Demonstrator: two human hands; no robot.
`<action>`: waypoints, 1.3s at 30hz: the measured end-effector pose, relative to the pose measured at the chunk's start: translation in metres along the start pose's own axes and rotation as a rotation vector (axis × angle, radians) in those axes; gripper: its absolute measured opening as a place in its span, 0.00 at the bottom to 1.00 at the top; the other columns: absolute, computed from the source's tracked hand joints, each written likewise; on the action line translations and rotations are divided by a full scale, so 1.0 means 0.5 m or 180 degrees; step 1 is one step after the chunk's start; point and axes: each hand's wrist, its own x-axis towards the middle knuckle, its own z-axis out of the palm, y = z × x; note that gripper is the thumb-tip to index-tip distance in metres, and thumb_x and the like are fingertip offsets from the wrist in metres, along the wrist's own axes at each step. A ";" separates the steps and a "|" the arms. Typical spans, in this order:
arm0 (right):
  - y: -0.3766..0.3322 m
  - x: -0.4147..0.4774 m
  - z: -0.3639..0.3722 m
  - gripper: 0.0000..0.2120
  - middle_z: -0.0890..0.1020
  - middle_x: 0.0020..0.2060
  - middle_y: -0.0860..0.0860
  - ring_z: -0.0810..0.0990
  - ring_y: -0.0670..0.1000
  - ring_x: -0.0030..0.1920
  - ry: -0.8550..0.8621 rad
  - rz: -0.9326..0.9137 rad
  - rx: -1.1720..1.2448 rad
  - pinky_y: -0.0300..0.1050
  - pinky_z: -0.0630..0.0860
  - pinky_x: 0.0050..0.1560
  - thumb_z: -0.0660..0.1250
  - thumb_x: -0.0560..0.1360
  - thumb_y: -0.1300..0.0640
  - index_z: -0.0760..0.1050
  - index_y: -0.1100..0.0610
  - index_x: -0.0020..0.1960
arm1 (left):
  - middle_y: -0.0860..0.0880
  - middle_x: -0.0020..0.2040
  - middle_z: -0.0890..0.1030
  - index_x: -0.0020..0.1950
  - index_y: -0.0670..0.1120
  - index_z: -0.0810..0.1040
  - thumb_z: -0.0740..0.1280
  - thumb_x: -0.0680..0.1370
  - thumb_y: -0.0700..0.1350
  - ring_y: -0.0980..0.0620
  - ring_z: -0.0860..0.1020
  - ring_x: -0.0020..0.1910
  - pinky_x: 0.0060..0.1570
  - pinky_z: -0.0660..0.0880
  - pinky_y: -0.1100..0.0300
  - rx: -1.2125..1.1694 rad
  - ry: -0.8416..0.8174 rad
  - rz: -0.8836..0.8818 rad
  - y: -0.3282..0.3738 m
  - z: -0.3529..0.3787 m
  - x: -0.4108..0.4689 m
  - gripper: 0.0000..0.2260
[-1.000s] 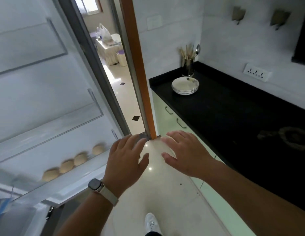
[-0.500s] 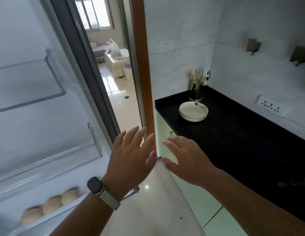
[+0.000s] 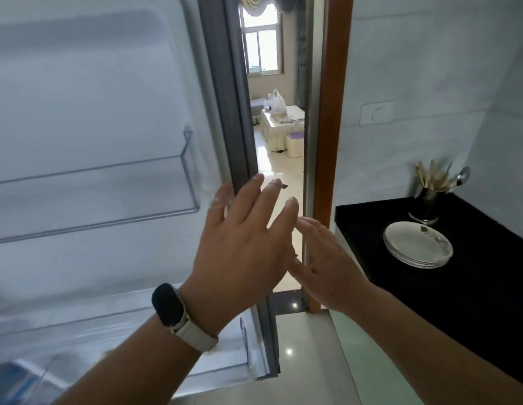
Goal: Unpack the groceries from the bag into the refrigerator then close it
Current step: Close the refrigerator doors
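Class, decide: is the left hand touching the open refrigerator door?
Cannot tell. In the head view the left hand overlaps the refrigerator door at its grey edge, fingers spread, but neither contact nor gap shows plainly.

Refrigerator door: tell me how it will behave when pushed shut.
The refrigerator door looks rigid, so it should swing as one piece. Its upper shelf looks empty, so probably little weight resists. The grey gasket likely cushions the close.

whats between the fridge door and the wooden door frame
Between fridge door and wooden door frame, the head view shows an open doorway with a far table and white bag beyond; the left hand crosses it lower.
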 end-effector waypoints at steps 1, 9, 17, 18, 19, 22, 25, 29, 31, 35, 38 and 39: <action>0.001 0.015 0.008 0.28 0.69 0.72 0.45 0.66 0.44 0.71 0.0020 -0.0066 0.0118 0.45 0.66 0.69 0.62 0.79 0.40 0.61 0.49 0.74 | 0.41 0.68 0.77 0.66 0.46 0.78 0.66 0.75 0.53 0.39 0.72 0.70 0.69 0.60 0.38 0.0068 0.0004 -0.0054 -0.007 0.000 0.001 0.21; 0.051 0.129 0.076 0.36 0.69 0.72 0.48 0.68 0.48 0.71 -0.0254 -0.0394 0.1156 0.57 0.71 0.66 0.58 0.76 0.32 0.58 0.52 0.76 | 0.40 0.66 0.78 0.64 0.45 0.80 0.73 0.74 0.52 0.39 0.70 0.70 0.69 0.63 0.41 0.0382 0.0171 -0.0576 -0.001 0.006 -0.005 0.21; 0.071 0.191 0.094 0.32 0.77 0.60 0.44 0.79 0.47 0.59 -0.0706 -0.0980 0.2083 0.55 0.79 0.56 0.62 0.75 0.35 0.58 0.48 0.72 | 0.42 0.71 0.69 0.68 0.48 0.73 0.69 0.76 0.52 0.41 0.69 0.72 0.64 0.70 0.38 0.0700 0.0104 -0.1052 0.029 0.041 0.008 0.22; 0.072 0.196 0.094 0.31 0.78 0.59 0.44 0.79 0.46 0.58 -0.0716 -0.1028 0.2145 0.54 0.79 0.55 0.63 0.74 0.34 0.59 0.47 0.71 | 0.42 0.72 0.69 0.68 0.48 0.73 0.68 0.76 0.51 0.41 0.70 0.71 0.64 0.70 0.39 0.0783 0.0122 -0.1109 0.030 0.047 0.010 0.21; 0.072 0.201 0.094 0.31 0.79 0.57 0.44 0.80 0.47 0.56 -0.0732 -0.1068 0.2225 0.54 0.79 0.53 0.63 0.73 0.33 0.59 0.46 0.70 | 0.42 0.72 0.69 0.68 0.47 0.74 0.68 0.76 0.51 0.41 0.70 0.71 0.64 0.70 0.39 0.0865 0.0172 -0.1172 0.031 0.052 0.012 0.21; 0.082 0.208 0.099 0.32 0.79 0.54 0.45 0.81 0.46 0.52 -0.0848 -0.1247 0.2425 0.50 0.81 0.49 0.64 0.71 0.32 0.59 0.44 0.69 | 0.41 0.72 0.68 0.68 0.48 0.73 0.68 0.76 0.50 0.41 0.70 0.71 0.66 0.69 0.40 0.1117 0.0264 -0.1364 0.047 0.068 0.016 0.21; 0.090 0.213 0.102 0.31 0.77 0.54 0.39 0.81 0.43 0.50 -0.0874 -0.1485 0.2572 0.44 0.80 0.45 0.65 0.72 0.34 0.58 0.43 0.68 | 0.40 0.72 0.65 0.70 0.48 0.70 0.70 0.76 0.52 0.41 0.69 0.71 0.66 0.70 0.39 0.1313 0.0240 -0.1546 0.067 0.076 0.021 0.24; 0.095 0.214 0.116 0.31 0.76 0.52 0.36 0.81 0.40 0.47 -0.0887 -0.1725 0.2754 0.37 0.79 0.44 0.69 0.72 0.41 0.60 0.51 0.68 | 0.38 0.72 0.63 0.71 0.48 0.68 0.70 0.76 0.56 0.40 0.69 0.70 0.67 0.70 0.41 0.1652 0.0094 -0.1784 0.083 0.071 0.023 0.27; 0.092 0.209 0.119 0.31 0.76 0.51 0.38 0.81 0.41 0.46 -0.0927 -0.1937 0.2824 0.33 0.78 0.45 0.66 0.74 0.38 0.61 0.55 0.68 | 0.38 0.72 0.63 0.72 0.48 0.67 0.71 0.76 0.56 0.40 0.69 0.70 0.69 0.68 0.42 0.1758 0.0089 -0.1864 0.096 0.067 0.019 0.28; 0.080 0.194 0.120 0.32 0.78 0.53 0.48 0.80 0.43 0.45 -0.0888 -0.2241 0.2852 0.31 0.78 0.45 0.66 0.75 0.40 0.62 0.61 0.67 | 0.37 0.70 0.63 0.70 0.46 0.68 0.72 0.76 0.54 0.40 0.67 0.70 0.62 0.74 0.39 0.1729 0.0223 -0.1918 0.113 0.048 0.013 0.27; 0.072 0.175 0.120 0.33 0.79 0.56 0.54 0.82 0.48 0.47 -0.1004 -0.2374 0.2799 0.43 0.81 0.42 0.68 0.75 0.43 0.61 0.61 0.69 | 0.37 0.69 0.63 0.69 0.46 0.68 0.71 0.76 0.54 0.39 0.67 0.70 0.55 0.78 0.38 0.1776 0.0295 -0.1947 0.124 0.029 0.000 0.26; 0.069 0.169 0.117 0.32 0.78 0.57 0.55 0.82 0.48 0.48 -0.1019 -0.2422 0.2790 0.43 0.81 0.42 0.68 0.75 0.43 0.61 0.61 0.69 | 0.37 0.69 0.64 0.70 0.46 0.68 0.70 0.76 0.54 0.40 0.67 0.70 0.54 0.78 0.38 0.1800 0.0306 -0.1953 0.128 0.023 -0.008 0.26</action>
